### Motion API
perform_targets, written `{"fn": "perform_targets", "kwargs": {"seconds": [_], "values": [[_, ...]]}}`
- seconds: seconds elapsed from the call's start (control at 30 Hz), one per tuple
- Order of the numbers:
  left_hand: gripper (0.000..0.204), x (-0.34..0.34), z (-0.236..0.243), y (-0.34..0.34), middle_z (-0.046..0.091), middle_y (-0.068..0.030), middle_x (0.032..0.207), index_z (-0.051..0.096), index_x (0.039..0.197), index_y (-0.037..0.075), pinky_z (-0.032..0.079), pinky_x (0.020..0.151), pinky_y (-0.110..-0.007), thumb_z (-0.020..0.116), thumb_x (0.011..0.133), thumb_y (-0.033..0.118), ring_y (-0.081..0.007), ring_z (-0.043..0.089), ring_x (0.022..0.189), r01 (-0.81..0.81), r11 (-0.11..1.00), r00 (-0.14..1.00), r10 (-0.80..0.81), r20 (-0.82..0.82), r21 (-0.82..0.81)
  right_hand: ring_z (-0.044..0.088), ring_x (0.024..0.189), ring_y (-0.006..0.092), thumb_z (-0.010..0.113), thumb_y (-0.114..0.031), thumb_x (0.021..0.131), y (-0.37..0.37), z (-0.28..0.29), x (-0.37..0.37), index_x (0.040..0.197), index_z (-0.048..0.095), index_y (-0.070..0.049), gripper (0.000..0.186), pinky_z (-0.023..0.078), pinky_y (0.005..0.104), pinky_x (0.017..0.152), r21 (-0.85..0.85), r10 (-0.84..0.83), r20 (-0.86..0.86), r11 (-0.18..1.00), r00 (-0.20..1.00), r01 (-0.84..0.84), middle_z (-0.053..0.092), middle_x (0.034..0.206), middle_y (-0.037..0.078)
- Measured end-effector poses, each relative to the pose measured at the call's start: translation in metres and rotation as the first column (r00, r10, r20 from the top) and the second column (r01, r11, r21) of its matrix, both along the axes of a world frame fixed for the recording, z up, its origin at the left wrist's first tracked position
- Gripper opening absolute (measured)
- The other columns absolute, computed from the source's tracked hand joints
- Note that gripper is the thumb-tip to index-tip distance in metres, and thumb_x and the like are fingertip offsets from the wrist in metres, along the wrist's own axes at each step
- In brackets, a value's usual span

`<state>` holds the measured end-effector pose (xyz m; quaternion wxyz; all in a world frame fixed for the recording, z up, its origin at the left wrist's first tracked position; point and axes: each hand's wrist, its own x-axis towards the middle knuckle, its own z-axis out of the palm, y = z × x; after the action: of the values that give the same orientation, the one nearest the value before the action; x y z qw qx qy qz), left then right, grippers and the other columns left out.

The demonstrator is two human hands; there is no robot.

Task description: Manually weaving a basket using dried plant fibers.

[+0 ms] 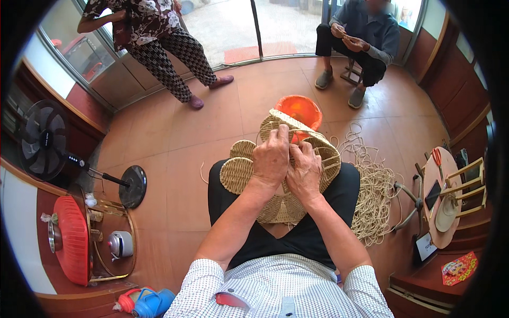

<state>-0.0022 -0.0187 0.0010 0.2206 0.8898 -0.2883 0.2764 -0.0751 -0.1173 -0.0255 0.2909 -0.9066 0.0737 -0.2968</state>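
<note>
A woven straw piece (238, 175) with several rounded lobes rests on my lap, its cream strands running up to the top edge. My left hand (270, 156) is closed on it near the middle, fingertips pointing upward by a thin loose strand. My right hand (305, 169) grips just to the right, fingers bent over the weave; its fingertips are partly hidden. Behind the piece stands an orange plastic bucket (298, 110).
Loose cord (376, 206) lies heaped at my right, near a round stool (440, 206) with scissors. Left are a fan (45, 138), red cover (71, 241), kettle (119, 245) and jugs (151, 302). Ahead are a standing person (164, 63) and a seated person (352, 53) by glass doors.
</note>
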Motion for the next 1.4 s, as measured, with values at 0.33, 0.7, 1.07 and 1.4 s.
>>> {"fn": "perform_targets", "kwargs": {"seconds": [0.33,0.7,1.07,1.4], "values": [[0.026,0.002,-0.008,0.015,0.064,-0.0180,0.108,0.055,0.131,0.008,0.059,0.072,-0.052,0.064,0.106,0.012,-0.0419,0.070,0.086,0.241,0.956,0.964,-0.256,-0.072,-0.168,0.067,0.108,0.0327,0.076,-0.015,0.091,0.003,0.004,-0.008,0.120,0.075,-0.013,0.029,0.046,0.0468,0.089,0.011,-0.004,0.041,1.000,0.999,0.004,0.067,0.119,0.011],[0.029,-0.011,-0.001,0.048,0.069,-0.0216,0.108,0.057,0.132,0.007,0.057,0.080,-0.053,0.059,0.104,0.005,-0.0435,0.071,0.093,0.124,0.934,0.967,-0.190,-0.169,-0.335,0.060,0.125,0.0320,0.081,-0.013,0.086,0.009,0.010,-0.012,0.134,0.073,-0.017,0.049,0.044,0.0488,0.109,-0.217,0.051,0.250,0.976,0.967,0.005,0.062,0.134,0.008],[0.007,0.034,0.024,0.083,0.070,-0.0035,0.092,0.075,0.103,0.003,0.055,0.074,-0.030,0.079,0.097,0.004,-0.0120,0.065,0.079,0.083,0.881,0.920,-0.247,-0.305,-0.465,0.055,0.134,0.0303,0.079,-0.025,0.093,0.019,-0.004,-0.008,0.142,0.070,-0.024,0.050,0.042,0.0481,0.107,-0.283,0.114,0.128,0.956,0.985,-0.074,0.055,0.142,0.010],[0.052,0.057,0.017,0.078,0.067,0.0028,0.092,0.065,0.145,0.007,0.051,0.075,-0.025,0.085,0.099,0.018,-0.0061,0.059,0.083,0.167,0.799,0.635,-0.536,-0.557,-0.578,0.052,0.135,0.0300,0.083,-0.033,0.090,0.028,0.000,-0.007,0.140,0.071,-0.027,0.052,0.041,0.0478,0.105,-0.299,0.060,0.114,0.954,0.992,-0.023,0.053,0.143,0.010]]}}
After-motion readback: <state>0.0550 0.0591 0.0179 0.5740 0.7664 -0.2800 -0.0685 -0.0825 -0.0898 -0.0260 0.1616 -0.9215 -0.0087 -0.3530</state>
